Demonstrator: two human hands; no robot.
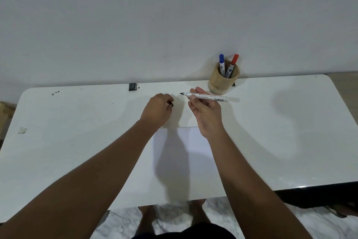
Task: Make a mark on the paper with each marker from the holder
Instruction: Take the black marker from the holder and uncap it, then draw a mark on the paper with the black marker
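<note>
Black cap (171, 104) half-hidden in left hand's (157, 109) closed grip; right hand's (205, 114) around uncapped marker (205, 96).

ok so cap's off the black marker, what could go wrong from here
1. The uncapped marker in the right hand has its tip bare above the white table, beyond the paper; it could stain the tabletop.
2. The cap in the left hand is small and could be dropped or roll away.
3. Reaching back could tip the holder.
</note>
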